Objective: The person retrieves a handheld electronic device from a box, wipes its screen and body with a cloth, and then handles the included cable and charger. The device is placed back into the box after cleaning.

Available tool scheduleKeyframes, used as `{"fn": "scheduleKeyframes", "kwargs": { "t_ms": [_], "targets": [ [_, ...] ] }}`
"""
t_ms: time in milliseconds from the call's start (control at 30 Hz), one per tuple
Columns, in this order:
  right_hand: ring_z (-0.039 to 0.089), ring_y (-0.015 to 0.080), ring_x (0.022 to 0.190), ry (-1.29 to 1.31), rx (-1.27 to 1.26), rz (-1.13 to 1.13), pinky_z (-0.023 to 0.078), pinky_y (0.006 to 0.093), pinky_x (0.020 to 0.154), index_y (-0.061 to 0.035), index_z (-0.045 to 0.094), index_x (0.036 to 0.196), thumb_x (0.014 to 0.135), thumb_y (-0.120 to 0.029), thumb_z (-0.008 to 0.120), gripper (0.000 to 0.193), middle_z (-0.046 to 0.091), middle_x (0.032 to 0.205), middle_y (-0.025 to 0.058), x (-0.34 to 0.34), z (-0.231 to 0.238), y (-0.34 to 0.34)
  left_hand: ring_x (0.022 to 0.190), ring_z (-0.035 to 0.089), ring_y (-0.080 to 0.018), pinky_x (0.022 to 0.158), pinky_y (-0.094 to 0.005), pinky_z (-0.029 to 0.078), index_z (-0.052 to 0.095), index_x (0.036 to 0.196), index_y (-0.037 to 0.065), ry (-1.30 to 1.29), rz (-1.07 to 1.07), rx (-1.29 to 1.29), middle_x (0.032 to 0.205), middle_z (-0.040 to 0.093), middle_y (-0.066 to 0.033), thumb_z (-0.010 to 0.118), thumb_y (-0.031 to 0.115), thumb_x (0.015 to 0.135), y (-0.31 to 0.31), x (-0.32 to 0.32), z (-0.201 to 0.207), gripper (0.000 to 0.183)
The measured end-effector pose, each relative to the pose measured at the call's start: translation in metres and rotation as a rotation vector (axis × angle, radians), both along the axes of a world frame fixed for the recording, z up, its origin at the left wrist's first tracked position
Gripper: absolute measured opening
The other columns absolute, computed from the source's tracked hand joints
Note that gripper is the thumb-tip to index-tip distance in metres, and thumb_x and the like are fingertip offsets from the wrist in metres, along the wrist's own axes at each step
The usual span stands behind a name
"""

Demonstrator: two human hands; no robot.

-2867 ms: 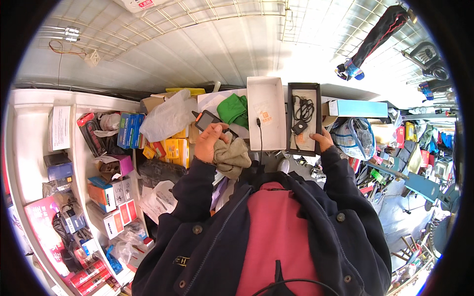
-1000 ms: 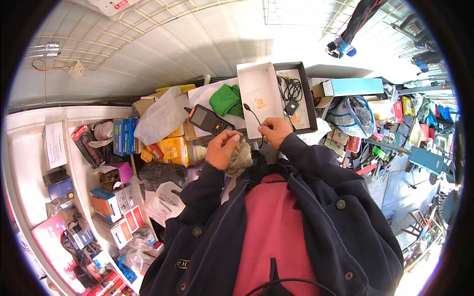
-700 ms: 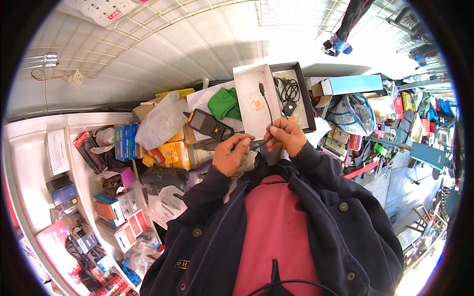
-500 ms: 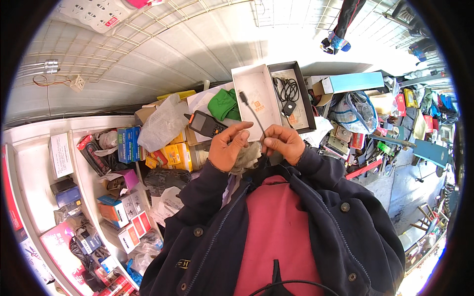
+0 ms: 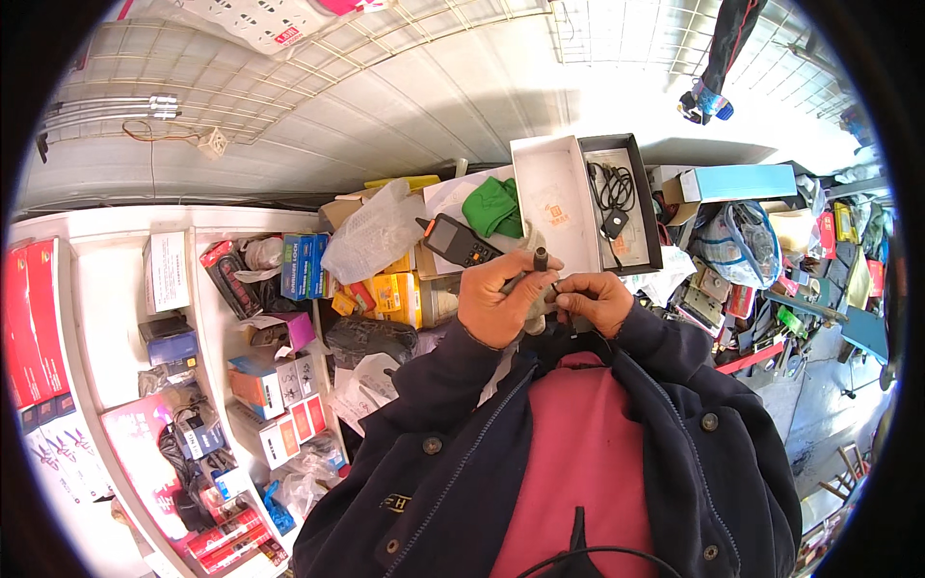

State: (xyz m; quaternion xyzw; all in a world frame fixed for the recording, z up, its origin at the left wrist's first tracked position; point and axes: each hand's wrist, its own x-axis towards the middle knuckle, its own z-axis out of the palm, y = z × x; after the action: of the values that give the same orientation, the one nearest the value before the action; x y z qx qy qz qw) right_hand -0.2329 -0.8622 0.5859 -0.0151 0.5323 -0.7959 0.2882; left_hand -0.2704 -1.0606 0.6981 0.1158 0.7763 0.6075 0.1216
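Note:
A thin dark cable runs between my two hands, its thicker plug end sticking up out of my left hand. The thumb and fingers of that hand are closed round it. My right hand pinches the same cable a little further along, close beside the left. Just beyond my left hand lies a black handheld device with a screen, orange buttons and a stubby antenna. A green cloth is behind it. Past my fingers stands an open white box part.
A black-edged box holds a coiled black cable. Plastic wrap and yellow boxes lie left. Shelves with packages stand further left. A blue box, a striped bag and cluttered parts fill the right.
My left hand, empty before, has closed on the plug end of the cable. The cable, upright from my right hand before, now lies between both hands. The whole view has shifted.

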Motion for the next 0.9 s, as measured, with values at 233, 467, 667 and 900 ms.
{"fn": "scheduleKeyframes", "kwargs": {
  "t_ms": [233, 467, 667, 900],
  "targets": [
    [0.066, 0.0115, 0.078, -0.027, 0.018, 0.073, 0.054, 0.0268, 0.075, 0.0052, 0.07, 0.112, 0.101, -0.006, 0.062, 0.018, 0.071, 0.09, 0.0055, 0.003, 0.006, 0.003, 0.082, 0.063, -0.0084, 0.076, -0.0247, 0.051, 0.073, 0.106, -0.001, -0.037, 0.114, 0.096, 0.089, 0.073, -0.0038, 0.068, 0.008, 0.098, -0.005, -0.001, -0.008, 0.013],
    [0.068, 0.013, 0.08, 0.234, 0.054, 0.173, 0.057, 0.0283, 0.074, 0.0015, 0.071, 0.11, 0.097, -0.006, 0.063, 0.018, 0.071, 0.089, 0.008, 0.008, 0.028, 0.003, 0.08, 0.063, -0.011, 0.076, -0.0246, 0.051, 0.07, 0.099, -0.002, -0.293, 0.304, 0.36, 0.085, 0.071, -0.0069, 0.066, 0.021, 0.103, -0.019, -0.014, -0.044, 0.023],
    [0.066, 0.0105, 0.079, 0.174, 0.08, 0.153, 0.054, 0.0273, 0.071, 0.0035, 0.072, 0.107, 0.099, -0.011, 0.067, 0.017, 0.071, 0.086, 0.0055, 0.004, 0.034, -0.001, 0.078, 0.063, -0.0113, 0.074, -0.0244, 0.051, 0.069, 0.103, -0.001, -0.381, 0.272, 0.388, 0.083, 0.07, -0.0072, 0.064, 0.025, 0.104, -0.025, -0.02, -0.054, 0.026],
    [0.061, 0.0078, 0.071, 0.103, 0.094, 0.123, 0.049, 0.0247, 0.066, 0.0019, 0.072, 0.098, 0.099, -0.016, 0.069, 0.018, 0.07, 0.08, 0.0019, 0.0, 0.026, -0.004, 0.078, 0.064, -0.0127, 0.073, -0.025, 0.052, 0.069, 0.109, -0.002, -0.352, 0.205, 0.279, 0.084, 0.072, -0.0091, 0.061, 0.031, 0.105, -0.028, -0.025, -0.055, 0.034]
  ]
}}
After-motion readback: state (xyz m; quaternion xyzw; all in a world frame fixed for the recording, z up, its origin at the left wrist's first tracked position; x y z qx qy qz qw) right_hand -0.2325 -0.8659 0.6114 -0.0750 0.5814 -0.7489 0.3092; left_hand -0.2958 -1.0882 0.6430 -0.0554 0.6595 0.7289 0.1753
